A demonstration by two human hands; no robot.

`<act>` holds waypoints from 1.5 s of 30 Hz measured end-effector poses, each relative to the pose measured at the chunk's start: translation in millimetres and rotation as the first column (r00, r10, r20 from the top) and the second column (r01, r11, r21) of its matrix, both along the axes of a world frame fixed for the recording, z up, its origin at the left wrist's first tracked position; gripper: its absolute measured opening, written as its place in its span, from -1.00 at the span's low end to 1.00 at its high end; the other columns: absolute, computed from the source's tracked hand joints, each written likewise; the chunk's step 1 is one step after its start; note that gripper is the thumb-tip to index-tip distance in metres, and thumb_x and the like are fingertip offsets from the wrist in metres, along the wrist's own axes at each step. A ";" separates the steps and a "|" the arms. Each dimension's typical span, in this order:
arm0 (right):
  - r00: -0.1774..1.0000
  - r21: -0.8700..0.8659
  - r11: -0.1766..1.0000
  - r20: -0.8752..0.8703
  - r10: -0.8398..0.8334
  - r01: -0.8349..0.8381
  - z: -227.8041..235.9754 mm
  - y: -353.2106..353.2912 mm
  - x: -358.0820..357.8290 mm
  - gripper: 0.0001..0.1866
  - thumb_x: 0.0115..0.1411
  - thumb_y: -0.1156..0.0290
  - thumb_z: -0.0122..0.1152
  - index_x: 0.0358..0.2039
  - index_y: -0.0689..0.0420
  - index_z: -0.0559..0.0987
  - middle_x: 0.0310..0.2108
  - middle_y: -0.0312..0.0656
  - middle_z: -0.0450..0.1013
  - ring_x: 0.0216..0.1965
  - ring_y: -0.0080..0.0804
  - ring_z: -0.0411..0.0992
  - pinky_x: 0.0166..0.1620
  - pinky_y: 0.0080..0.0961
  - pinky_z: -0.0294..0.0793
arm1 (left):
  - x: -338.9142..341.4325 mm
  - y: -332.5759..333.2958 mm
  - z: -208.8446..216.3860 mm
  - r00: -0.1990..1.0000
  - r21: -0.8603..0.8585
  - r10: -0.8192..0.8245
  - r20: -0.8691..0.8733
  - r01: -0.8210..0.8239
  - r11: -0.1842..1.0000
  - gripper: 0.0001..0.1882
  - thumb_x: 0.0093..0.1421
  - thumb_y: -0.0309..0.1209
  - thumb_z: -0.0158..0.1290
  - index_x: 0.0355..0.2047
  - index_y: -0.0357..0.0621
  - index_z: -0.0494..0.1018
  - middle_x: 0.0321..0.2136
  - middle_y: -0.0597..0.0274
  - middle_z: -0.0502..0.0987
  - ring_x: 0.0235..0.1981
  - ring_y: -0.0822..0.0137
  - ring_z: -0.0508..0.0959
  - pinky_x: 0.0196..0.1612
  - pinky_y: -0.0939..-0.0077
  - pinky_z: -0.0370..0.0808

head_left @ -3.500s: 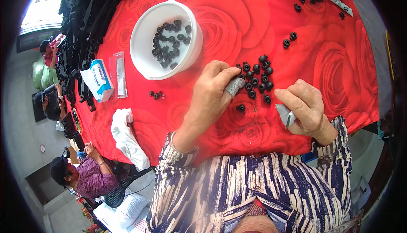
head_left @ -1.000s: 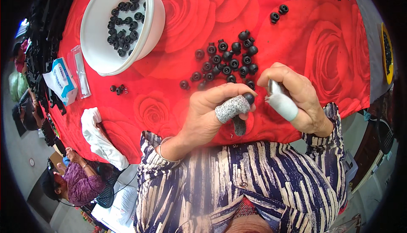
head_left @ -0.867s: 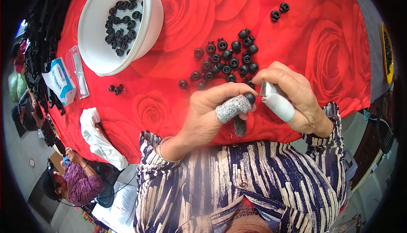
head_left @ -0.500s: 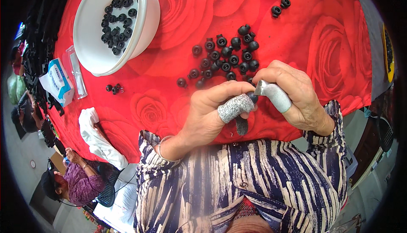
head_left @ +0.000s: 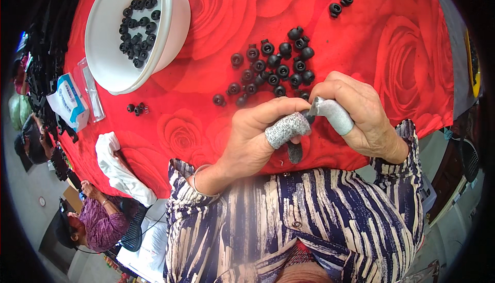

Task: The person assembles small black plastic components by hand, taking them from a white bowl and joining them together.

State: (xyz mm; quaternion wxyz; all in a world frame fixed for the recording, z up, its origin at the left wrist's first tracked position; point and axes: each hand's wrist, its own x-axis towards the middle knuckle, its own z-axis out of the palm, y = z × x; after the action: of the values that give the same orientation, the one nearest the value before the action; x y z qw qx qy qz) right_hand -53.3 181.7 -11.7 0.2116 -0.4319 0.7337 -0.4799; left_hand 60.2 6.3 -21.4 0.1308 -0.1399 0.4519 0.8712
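Note:
Just in front of my body, my left hand (head_left: 248, 134) is closed on a round black cord lock (head_left: 311, 119), pinched at the fingertips and partly hidden by them. Speckled grey sleeves cover two of its digits. My right hand (head_left: 364, 114) is closed on a small flat metal blade (head_left: 314, 106), whose edge meets the cord lock. A pale grey sleeve wraps the right thumb. Just beyond both hands, a loose cluster of similar cord locks (head_left: 273, 79) lies on the red rose-patterned cloth (head_left: 206, 123).
At the far left, a white bowl (head_left: 178, 30) holds several cord locks. Small black pieces (head_left: 137, 109) lie nearer, beside a tissue pack (head_left: 69, 102) and a clear plastic strip (head_left: 92, 89). A white cloth (head_left: 121, 172) rests at the left edge. Two cord locks (head_left: 341, 4) sit far right. Another person (head_left: 103, 221) sits at left.
The view has shifted slightly. The held cord lock has turned or sunk a little between my fingertips, and the blade has tilted against it. Both hands stay nearly in place.

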 end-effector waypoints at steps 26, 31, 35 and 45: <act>0.982 -0.250 0.968 -0.186 -0.040 -0.008 3.3 -5.7 -0.5 -0.52 -0.23 0.50 0.41 -0.21 0.27 0.52 -0.53 -0.23 0.37 -0.57 -0.41 0.37 -0.58 -0.52 0.34 | 1.6 0.6 -1.1 0.995 0.236 0.057 0.081 -0.075 0.969 -0.69 0.22 -0.42 0.05 -0.06 -0.31 0.45 -0.36 0.21 0.54 -0.43 0.53 0.48 -0.33 0.69 0.43; 0.958 -0.285 0.958 -0.283 -0.047 -0.037 -2.3 -8.9 1.9 -0.59 -0.21 0.54 0.36 -0.25 0.30 0.53 -0.58 -0.23 0.34 -0.61 -0.42 0.34 -0.60 -0.52 0.30 | 1.2 2.1 -6.3 0.994 0.314 0.037 0.104 -0.068 0.947 -0.68 0.20 -0.44 0.08 -0.06 -0.31 0.45 -0.37 0.24 0.54 -0.44 0.54 0.48 -0.35 0.70 0.43; 0.913 -0.347 0.936 -0.397 -0.092 -0.056 -7.1 -10.6 4.2 -0.60 -0.29 0.60 0.31 -0.31 0.33 0.54 -0.61 -0.26 0.30 -0.65 -0.45 0.27 -0.65 -0.53 0.22 | 2.2 2.4 -3.0 0.989 0.270 0.029 0.143 -0.067 0.961 -0.70 0.19 -0.44 0.06 -0.08 -0.33 0.46 -0.37 0.21 0.51 -0.48 0.52 0.40 -0.41 0.64 0.41; 0.829 -0.392 0.919 -0.529 -0.181 -0.049 -10.4 -5.4 10.3 -0.55 -0.42 0.56 0.25 -0.35 0.34 0.53 -0.65 -0.29 0.23 -0.69 -0.49 0.21 -0.69 -0.55 0.15 | 3.4 6.7 -4.6 0.989 0.266 0.013 0.144 -0.051 0.963 -0.70 0.19 -0.43 0.06 -0.10 -0.35 0.46 -0.37 0.20 0.52 -0.44 0.50 0.42 -0.33 0.65 0.39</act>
State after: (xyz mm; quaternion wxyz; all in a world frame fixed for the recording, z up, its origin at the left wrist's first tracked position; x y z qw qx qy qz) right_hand -43.0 176.3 -22.1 -0.1175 -0.5592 0.6679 -0.4768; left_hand 63.6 13.0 -26.0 0.1662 -0.1895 0.3167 0.9144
